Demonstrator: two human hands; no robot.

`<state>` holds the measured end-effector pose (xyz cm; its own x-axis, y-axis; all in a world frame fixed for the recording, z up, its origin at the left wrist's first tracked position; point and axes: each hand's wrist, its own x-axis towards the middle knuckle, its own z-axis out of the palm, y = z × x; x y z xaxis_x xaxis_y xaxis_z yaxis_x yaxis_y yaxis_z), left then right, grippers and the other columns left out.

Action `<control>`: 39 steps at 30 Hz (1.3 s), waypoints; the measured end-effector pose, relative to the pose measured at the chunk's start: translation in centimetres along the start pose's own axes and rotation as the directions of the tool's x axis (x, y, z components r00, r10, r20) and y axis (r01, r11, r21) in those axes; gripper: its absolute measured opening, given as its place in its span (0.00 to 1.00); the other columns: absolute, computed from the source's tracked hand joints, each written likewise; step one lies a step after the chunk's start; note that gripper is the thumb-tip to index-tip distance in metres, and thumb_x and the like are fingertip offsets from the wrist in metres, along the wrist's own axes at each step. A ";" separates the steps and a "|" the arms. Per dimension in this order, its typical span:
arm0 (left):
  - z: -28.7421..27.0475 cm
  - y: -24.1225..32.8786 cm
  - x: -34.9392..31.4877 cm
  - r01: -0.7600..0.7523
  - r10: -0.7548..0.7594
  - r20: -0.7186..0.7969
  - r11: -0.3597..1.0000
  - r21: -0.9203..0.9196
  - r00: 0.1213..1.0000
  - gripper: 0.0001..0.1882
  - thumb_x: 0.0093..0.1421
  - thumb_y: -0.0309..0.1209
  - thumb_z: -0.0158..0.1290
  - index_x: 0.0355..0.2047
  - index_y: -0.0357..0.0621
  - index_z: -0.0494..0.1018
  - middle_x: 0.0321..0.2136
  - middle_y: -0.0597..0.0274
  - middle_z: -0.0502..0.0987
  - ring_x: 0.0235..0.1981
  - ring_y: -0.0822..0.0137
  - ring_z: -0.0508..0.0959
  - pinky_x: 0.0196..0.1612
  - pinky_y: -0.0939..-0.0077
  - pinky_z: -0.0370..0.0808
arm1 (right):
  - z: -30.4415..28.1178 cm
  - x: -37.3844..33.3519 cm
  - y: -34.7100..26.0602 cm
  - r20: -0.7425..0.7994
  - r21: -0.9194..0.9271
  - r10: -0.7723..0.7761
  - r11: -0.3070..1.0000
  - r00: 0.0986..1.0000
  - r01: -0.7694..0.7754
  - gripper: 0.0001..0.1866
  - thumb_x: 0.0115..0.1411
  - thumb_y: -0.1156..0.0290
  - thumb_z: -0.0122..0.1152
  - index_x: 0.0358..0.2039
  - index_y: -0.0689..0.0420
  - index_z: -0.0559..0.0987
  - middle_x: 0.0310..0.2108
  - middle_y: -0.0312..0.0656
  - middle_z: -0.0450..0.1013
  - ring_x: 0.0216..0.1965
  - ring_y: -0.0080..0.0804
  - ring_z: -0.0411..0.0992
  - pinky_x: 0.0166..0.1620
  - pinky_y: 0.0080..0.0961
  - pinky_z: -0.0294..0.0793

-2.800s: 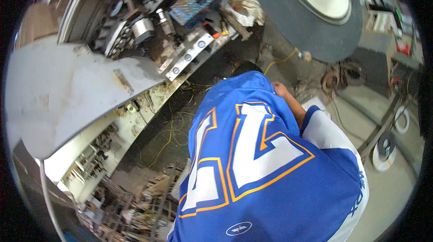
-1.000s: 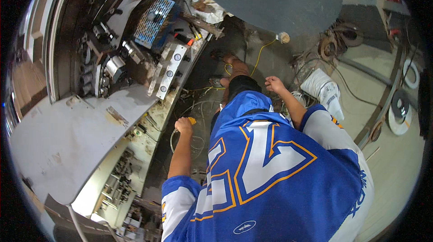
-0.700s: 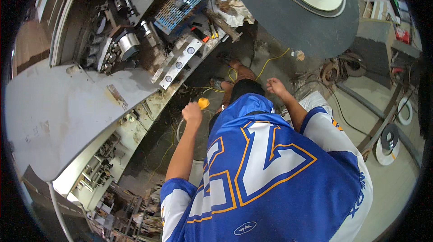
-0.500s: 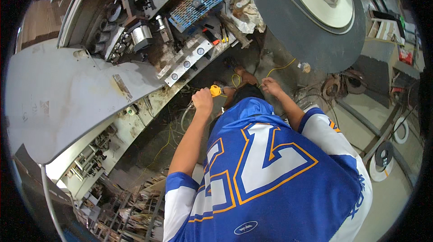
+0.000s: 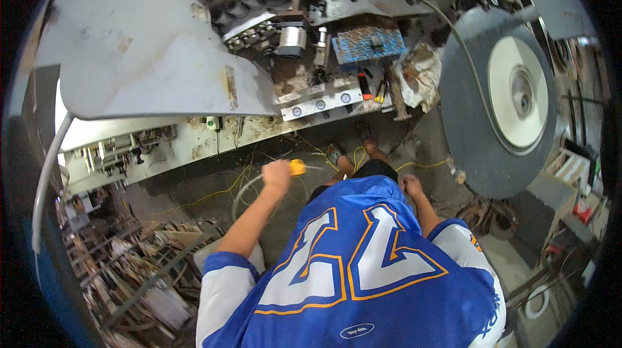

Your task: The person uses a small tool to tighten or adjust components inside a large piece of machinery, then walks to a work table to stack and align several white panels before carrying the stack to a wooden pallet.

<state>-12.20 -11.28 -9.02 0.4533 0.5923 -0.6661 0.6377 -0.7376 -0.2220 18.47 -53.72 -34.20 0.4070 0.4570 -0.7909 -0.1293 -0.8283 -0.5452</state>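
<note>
I see the left hand clamped round a yellow hand tool, which juts just right of the fingers. I judge it light, stiff, slightly slick; I'd grip its body. The right hand's fingers curl; contents, I can't tell.

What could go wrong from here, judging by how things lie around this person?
Tripping: the yellow cord lies close to the feet and might catch one at a step.
Dropping: the yellow object is in the left hand alone, so a loosened grip could let it fall.
Knocking: the orange-and-black tool lies near the front edge of the bench; a bump might send it over.
</note>
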 end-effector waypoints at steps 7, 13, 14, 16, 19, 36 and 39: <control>1.9 6.0 0.7 -0.157 0.128 -0.179 0.975 -0.159 0.975 0.07 0.63 0.34 0.52 0.39 0.51 0.79 0.30 0.58 0.84 0.33 0.56 0.86 0.33 0.59 0.81 | -1.9 3.2 -1.4 0.053 0.317 0.161 0.933 0.986 -0.170 0.11 0.70 0.63 0.53 0.44 0.57 0.78 0.31 0.39 0.77 0.25 0.29 0.74 0.26 0.29 0.74; 8.0 -11.9 -6.9 0.044 -0.034 0.185 0.998 -0.048 0.982 0.12 0.57 0.40 0.61 0.40 0.50 0.80 0.35 0.57 0.85 0.40 0.56 0.86 0.39 0.59 0.81 | -3.1 6.0 -9.6 -0.006 0.429 0.057 0.902 0.998 -0.049 0.13 0.72 0.63 0.54 0.50 0.56 0.77 0.36 0.40 0.77 0.27 0.30 0.76 0.27 0.27 0.76; 8.0 -14.9 -8.7 0.087 -0.066 0.226 0.993 -0.083 0.972 0.16 0.57 0.44 0.62 0.40 0.48 0.80 0.35 0.55 0.85 0.40 0.54 0.86 0.40 0.59 0.81 | -3.0 6.3 -10.2 0.036 0.453 -0.034 0.891 0.999 0.014 0.13 0.72 0.63 0.54 0.50 0.56 0.77 0.36 0.40 0.77 0.27 0.30 0.76 0.27 0.27 0.76; 7.0 -19.6 -11.4 0.371 -0.354 0.119 0.908 -0.195 0.928 0.23 0.58 0.53 0.62 0.40 0.46 0.79 0.35 0.53 0.85 0.39 0.50 0.85 0.42 0.55 0.81 | -3.1 7.1 -10.7 0.010 0.451 0.017 0.892 1.000 -0.020 0.13 0.72 0.63 0.55 0.50 0.56 0.77 0.36 0.40 0.77 0.27 0.31 0.76 0.27 0.28 0.76; 4.1 -24.8 -13.4 0.491 -0.665 -0.100 0.636 -0.596 0.740 0.29 0.63 0.56 0.57 0.47 0.42 0.78 0.34 0.46 0.82 0.36 0.47 0.83 0.39 0.56 0.78 | -3.3 7.8 -9.9 0.088 0.365 -0.026 0.931 0.996 -0.007 0.13 0.70 0.65 0.54 0.50 0.56 0.77 0.34 0.39 0.77 0.25 0.31 0.75 0.26 0.29 0.74; -30.7 -34.5 -19.8 -0.979 -0.890 -0.443 -0.021 -0.200 0.110 0.21 0.72 0.47 0.49 0.55 0.46 0.69 0.46 0.61 0.74 0.53 0.61 0.74 0.65 0.45 0.70 | -6.1 15.2 -6.1 0.065 -0.144 -0.204 0.967 0.977 0.211 0.11 0.68 0.64 0.58 0.39 0.58 0.83 0.30 0.40 0.79 0.28 0.28 0.75 0.33 0.26 0.76; -34.4 -33.0 -19.2 -0.960 -0.862 -0.467 -0.074 -0.271 0.199 0.22 0.74 0.48 0.45 0.57 0.48 0.69 0.50 0.60 0.75 0.54 0.64 0.75 0.64 0.55 0.71 | -6.1 16.7 -5.4 0.135 -0.064 -0.335 0.936 0.933 0.345 0.11 0.69 0.64 0.57 0.39 0.57 0.82 0.27 0.38 0.77 0.22 0.24 0.70 0.25 0.25 0.70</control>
<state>-20.54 12.87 35.55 -0.1686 0.9046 0.3915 -0.3131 -0.4257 0.8489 31.47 -43.59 -42.77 0.3012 0.7473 -0.5924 0.0772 -0.6383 -0.7659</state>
